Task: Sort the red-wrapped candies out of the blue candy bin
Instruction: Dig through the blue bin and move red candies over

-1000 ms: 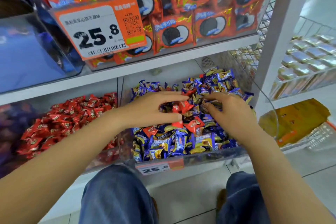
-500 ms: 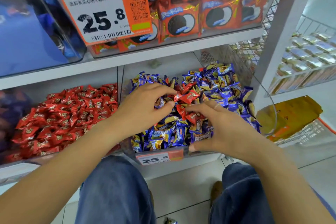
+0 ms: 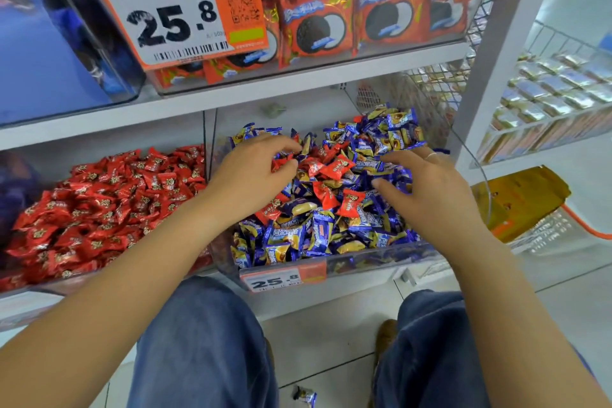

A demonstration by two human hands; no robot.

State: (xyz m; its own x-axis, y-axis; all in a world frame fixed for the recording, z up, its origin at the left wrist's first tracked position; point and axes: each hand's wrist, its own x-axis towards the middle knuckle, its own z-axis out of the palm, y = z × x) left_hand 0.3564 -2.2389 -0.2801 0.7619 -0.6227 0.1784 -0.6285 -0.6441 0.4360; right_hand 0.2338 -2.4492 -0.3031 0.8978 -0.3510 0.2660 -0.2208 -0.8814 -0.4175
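**Loose wrappers, easy spills**

While both hands work inside the clear plastic bin of blue-and-gold wrapped candies (image 3: 298,238), the main risk is picking up the wrong pieces. The left hand (image 3: 246,175) has its fingers curled over a small red-wrapped candy (image 3: 281,162) at the heap's left edge; whether it pinches that piece or only touches it cannot be told. The right hand (image 3: 430,189) lies with fingers spread and relaxed on the blue pile, grasping nothing. Several more red-wrapped candies (image 3: 337,167) sit on top between the hands, touching blue ones on every side, so a hurried scoop would likely drag blue wrappers along or bury red ones deeper. Sweeping toward the low front wall could tip candies onto the floor, where one blue-wrapped piece (image 3: 304,396) already lies.

Just left, a neighbouring bin of red candies (image 3: 99,205) looks the likely destination. An orange price tag (image 3: 281,278) fronts the blue bin; boxed red biscuit packs (image 3: 318,26) fill the shelf above, limiting headroom.
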